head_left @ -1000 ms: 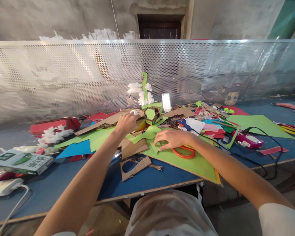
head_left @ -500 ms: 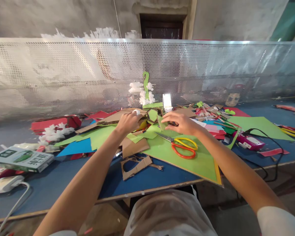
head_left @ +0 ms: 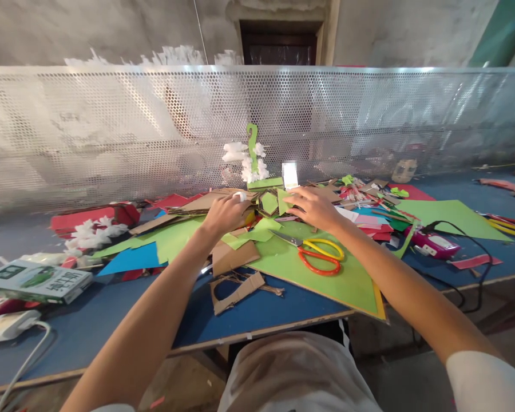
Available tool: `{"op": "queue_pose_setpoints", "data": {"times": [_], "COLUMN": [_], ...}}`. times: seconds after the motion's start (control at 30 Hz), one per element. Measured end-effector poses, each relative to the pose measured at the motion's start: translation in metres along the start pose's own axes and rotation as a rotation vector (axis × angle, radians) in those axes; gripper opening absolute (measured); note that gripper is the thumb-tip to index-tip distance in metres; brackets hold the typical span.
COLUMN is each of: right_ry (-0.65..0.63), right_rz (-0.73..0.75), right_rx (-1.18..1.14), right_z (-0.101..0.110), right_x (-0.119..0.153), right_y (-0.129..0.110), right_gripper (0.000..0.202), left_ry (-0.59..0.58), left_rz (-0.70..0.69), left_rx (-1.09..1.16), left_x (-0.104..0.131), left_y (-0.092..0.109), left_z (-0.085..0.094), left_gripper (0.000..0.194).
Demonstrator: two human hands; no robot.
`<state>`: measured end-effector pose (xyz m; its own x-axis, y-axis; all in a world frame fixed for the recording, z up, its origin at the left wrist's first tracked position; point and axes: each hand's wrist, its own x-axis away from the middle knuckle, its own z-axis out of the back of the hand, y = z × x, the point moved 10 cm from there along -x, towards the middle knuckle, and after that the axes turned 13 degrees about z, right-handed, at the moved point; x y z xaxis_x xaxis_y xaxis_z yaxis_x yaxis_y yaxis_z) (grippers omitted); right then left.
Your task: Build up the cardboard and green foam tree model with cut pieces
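Both my hands are over the middle of the littered table. My left hand [head_left: 226,215] is closed, its fingers curled at the left side of a cardboard piece with a green hexagonal face [head_left: 269,203]. Its fingertips are partly hidden, and something small and white shows at the fingers. From the right, my right hand [head_left: 312,209] pinches a small green paper piece [head_left: 284,201], held upright against the right side of the hexagon. Scissors [head_left: 321,256] with one yellow and one orange handle lie slightly open on a green sheet [head_left: 278,264], nearer to me.
Behind the hands stands a green hook-shaped cutout [head_left: 253,147] with white tufts, before a perforated metal panel [head_left: 154,126]. A cardboard scrap with a cut hole [head_left: 236,293] lies near the front edge. A milk carton box [head_left: 38,279] is left; a purple device with a black cable [head_left: 433,242] is right.
The green paper piece in my right hand has turned its flat face toward me and come against the hexagon. The hexagonal piece has shifted slightly right with my left hand.
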<state>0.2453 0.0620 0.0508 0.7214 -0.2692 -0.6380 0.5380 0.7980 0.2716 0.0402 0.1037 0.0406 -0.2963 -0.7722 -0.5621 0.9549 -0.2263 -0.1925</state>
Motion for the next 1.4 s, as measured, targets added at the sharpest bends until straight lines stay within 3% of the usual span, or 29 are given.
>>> {"op": "queue_pose_setpoints", "data": {"times": [0.43, 0.97, 1.4], "right_ry": [0.022, 0.135, 0.067], "right_rz": [0.005, -0.011, -0.007], "right_rx": [-0.004, -0.079, -0.048], "right_z": [-0.003, 0.009, -0.006], "right_x": [0.0, 0.0, 0.002], "right_y": [0.002, 0.004, 0.002], "right_gripper": [0.029, 0.03, 0.028], "left_ry": [0.012, -0.011, -0.007], "left_rz": [-0.006, -0.001, 0.0], "left_rx": [0.019, 0.021, -0.033], "left_x": [0.0, 0.0, 0.0], "left_y": [-0.001, -0.003, 0.001], "left_z": [-0.002, -0.006, -0.005], "left_gripper": [0.037, 0.037, 0.039]}}
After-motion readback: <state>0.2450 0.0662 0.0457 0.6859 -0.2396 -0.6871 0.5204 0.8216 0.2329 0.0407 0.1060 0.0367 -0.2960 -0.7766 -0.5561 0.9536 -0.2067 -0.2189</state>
